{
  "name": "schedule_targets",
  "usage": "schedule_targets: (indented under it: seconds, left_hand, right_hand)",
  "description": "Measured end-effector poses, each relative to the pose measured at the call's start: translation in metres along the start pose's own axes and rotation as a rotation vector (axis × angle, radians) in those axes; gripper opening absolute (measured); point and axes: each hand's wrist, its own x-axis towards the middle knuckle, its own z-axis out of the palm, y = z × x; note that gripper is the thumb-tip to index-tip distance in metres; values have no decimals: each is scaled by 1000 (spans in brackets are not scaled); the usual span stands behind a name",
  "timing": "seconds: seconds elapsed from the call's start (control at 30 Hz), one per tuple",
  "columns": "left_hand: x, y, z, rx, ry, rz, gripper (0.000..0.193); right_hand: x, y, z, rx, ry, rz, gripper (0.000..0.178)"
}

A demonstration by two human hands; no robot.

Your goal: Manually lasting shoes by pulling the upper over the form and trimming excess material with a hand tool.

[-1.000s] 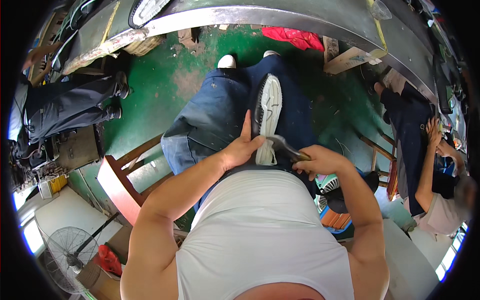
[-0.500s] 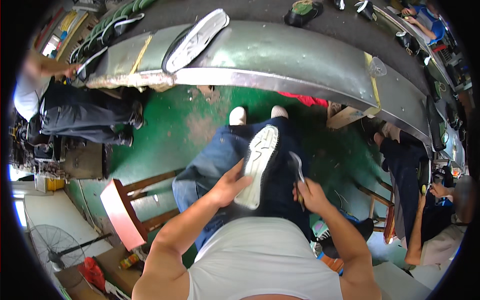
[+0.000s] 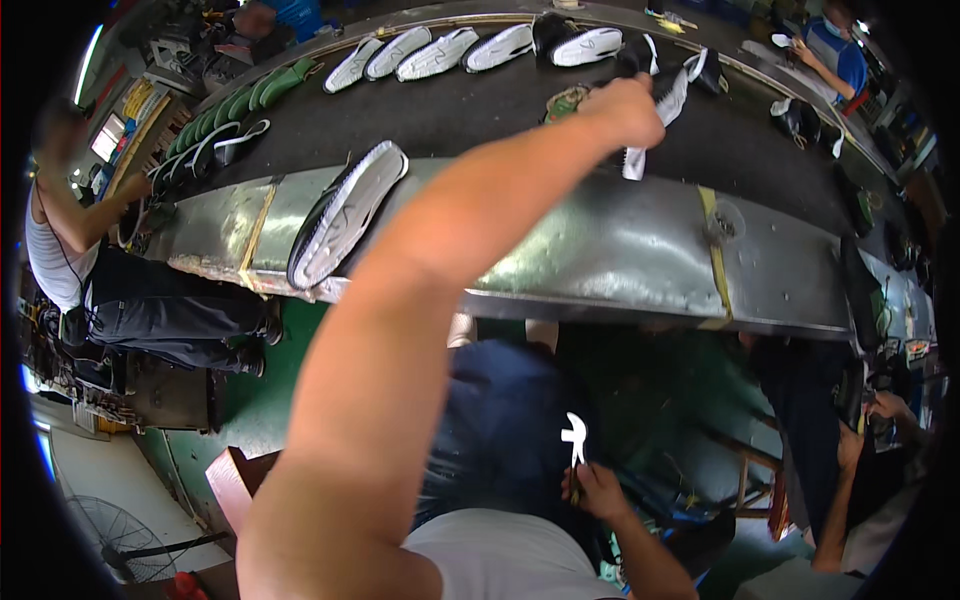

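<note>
My left arm stretches forward over the dark conveyor belt (image 3: 450, 125). At its end, my left hand (image 3: 630, 112) is closed on a white shoe sole (image 3: 676, 104), which shows on both sides of the fist; its middle is hidden by the hand. A dark shoe piece with a green-patterned lining (image 3: 566, 102) lies just left of that hand. Low over my lap, my right hand (image 3: 598, 490) grips the handle of a small hammer (image 3: 573, 434), its bright head pointing up. Another sole, white inside with a black rim (image 3: 350, 215), rests on the metal ledge (image 3: 560, 240).
Several white soles (image 3: 437, 54) line the belt's far side, with green pieces (image 3: 240, 105) at left. A clear cup (image 3: 725, 222) stands on the ledge at right. Co-workers are at the left (image 3: 75, 220), far right and near right. A wooden stool (image 3: 755, 460) stands at right.
My left hand has carried the sole from above my lap forward onto the belt area. The view has shifted toward the belt. My right hand keeps the hammer low.
</note>
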Motion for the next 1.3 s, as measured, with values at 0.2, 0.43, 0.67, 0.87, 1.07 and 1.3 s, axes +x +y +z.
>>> schedule_targets:
  seconds: [0.2,0.43,0.67,0.87,1.07,1.3]
  left_hand:
    - [34,-37,100,806,-86,341,54]
    - [-36,-110,-44,576,47,133,38]
    - [-140,-288,-182,63,-210,-504,71]
    - [-287,-168,-157,-926,-106,-166,51]
    - [-450,-116,26,-1022,89,-171,53]
    - [-479,-114,30,-1192,-291,-219,83]
  right_hand:
    - [-8,-25,-4,113,36,82,41]
    - [-7,-21,-14,30,39,27,50]
    - [4,-15,-9,-16,-24,46,49]
    - [-14,-9,13,-136,63,-15,27]
    - [-63,-75,63,-406,5,-218,33]
    - [-74,-94,107,-721,-101,-392,36]
